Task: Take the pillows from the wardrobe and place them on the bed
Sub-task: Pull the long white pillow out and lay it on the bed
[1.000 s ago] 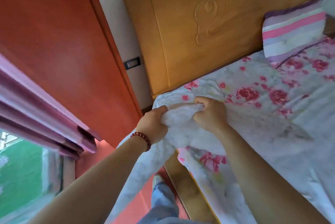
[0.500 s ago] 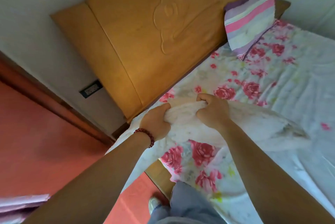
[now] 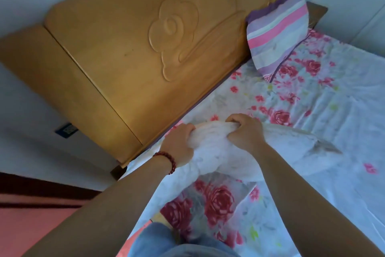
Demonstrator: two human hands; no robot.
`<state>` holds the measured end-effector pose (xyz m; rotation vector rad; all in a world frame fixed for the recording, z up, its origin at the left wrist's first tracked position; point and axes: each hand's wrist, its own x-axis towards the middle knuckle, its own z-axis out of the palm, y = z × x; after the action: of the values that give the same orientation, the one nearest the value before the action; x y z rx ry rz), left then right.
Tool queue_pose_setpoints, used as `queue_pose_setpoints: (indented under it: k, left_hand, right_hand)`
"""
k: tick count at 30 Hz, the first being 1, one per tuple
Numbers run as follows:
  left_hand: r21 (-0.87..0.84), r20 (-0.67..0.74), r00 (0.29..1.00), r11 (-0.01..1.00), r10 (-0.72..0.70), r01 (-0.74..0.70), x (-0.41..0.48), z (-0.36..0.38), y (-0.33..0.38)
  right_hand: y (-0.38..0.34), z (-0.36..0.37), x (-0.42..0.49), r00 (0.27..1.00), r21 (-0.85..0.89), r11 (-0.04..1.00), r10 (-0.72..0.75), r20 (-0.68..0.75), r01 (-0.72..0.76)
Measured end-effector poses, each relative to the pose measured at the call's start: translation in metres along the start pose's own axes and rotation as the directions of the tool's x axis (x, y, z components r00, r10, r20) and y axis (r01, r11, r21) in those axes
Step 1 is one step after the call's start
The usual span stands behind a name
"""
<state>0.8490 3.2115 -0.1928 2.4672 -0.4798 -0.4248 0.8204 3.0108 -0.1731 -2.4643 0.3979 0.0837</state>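
Centre frame, the left hand (image 3: pixel 177 144) and right hand (image 3: pixel 245 131) grip a white pillow (image 3: pixel 277 148) over the floral bedsheet (image 3: pixel 333 111); a striped pillow (image 3: pixel 277 34) leans on the headboard (image 3: pixel 129 52), upper right.

Limp white fabric pillow (image 3: pixel 233 152), bunched at its near end, stretched across the rose-printed bed (image 3: pixel 343 127); striped pink-and-lilac pillow (image 3: pixel 277 34) leaning upright against the carved wooden headboard (image 3: pixel 125 59).

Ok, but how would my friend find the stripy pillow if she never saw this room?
Start at the big wooden headboard with the carved flower. At its far end the striped pillow leans against it on the rose-printed sheet. It has pink, purple and white bands, unlike the plain white pillow gripped by the left hand and right hand.
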Motion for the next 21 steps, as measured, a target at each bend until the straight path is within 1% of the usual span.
queue_pose_setpoints:
  k: [3, 6, 8, 11, 13, 15, 16, 17, 18, 19, 20, 21]
  left_hand:
    - [0.056, 0.03, 0.999, 0.998, -0.029, 0.027, 0.008, 0.01, -0.017]
    - [0.111, 0.023, 0.999, 0.993, -0.046, 0.044, 0.019, 0.016, -0.031]
    - [0.176, -0.002, 0.999, 0.983, -0.049, 0.049, 0.026, 0.018, -0.037]
    - [0.245, -0.008, 0.995, 0.964, -0.103, 0.102, 0.033, 0.021, -0.046]
    - [0.247, 0.034, 0.989, 0.96, -0.141, 0.128, 0.039, 0.023, -0.052]
    - [0.264, 0.068, 0.987, 0.956, -0.146, 0.124, 0.047, 0.022, -0.056]
    - [0.264, 0.076, 0.987, 0.957, -0.144, 0.119, 0.051, 0.022, -0.057]
    - [0.256, 0.083, 0.987, 0.96, -0.14, 0.115, 0.055, 0.021, -0.058]
    - [0.245, 0.087, 0.987, 0.963, -0.135, 0.11, 0.057, 0.02, -0.059]
    - [0.235, 0.089, 0.987, 0.966, -0.132, 0.108, 0.06, 0.02, -0.06]
    - [0.222, 0.091, 0.987, 0.969, -0.133, 0.11, 0.061, 0.019, -0.06]
    - [0.211, 0.092, 0.986, 0.97, -0.138, 0.116, 0.062, 0.018, -0.061]
  right_hand:
    - [0.014, 0.013, 0.016, 0.999, -0.007, 1.0, -0.012, 0.04, 0.012]
    - [0.016, 0.028, 0.03, 0.999, 0.014, 0.999, -0.03, -0.025, 0.031]
    - [0.015, 0.039, 0.038, 0.996, -0.023, 0.998, -0.055, -0.07, 0.053]
    - [0.016, 0.055, 0.04, 0.994, -0.119, 0.993, 0.007, -0.106, -0.02]
    - [0.017, 0.063, 0.038, 0.983, -0.118, 0.99, 0.052, -0.175, -0.073]
    - [0.015, 0.071, 0.038, 0.959, -0.034, 0.995, 0.08, -0.274, -0.093]
    - [0.013, 0.074, 0.038, 0.94, 0.048, 0.992, 0.128, -0.316, -0.119]
    - [0.011, 0.078, 0.039, 0.917, 0.156, 0.972, 0.221, -0.331, -0.178]
    - [0.008, 0.082, 0.04, 0.886, 0.285, 0.92, 0.353, -0.3, -0.27]
    - [0.004, 0.085, 0.042, 0.844, 0.409, 0.827, 0.495, -0.205, -0.386]
    - [0.001, 0.089, 0.045, 0.79, 0.493, 0.705, 0.61, -0.055, -0.51]
    - [-0.003, 0.092, 0.047, 0.734, 0.517, 0.591, 0.669, 0.114, -0.619]
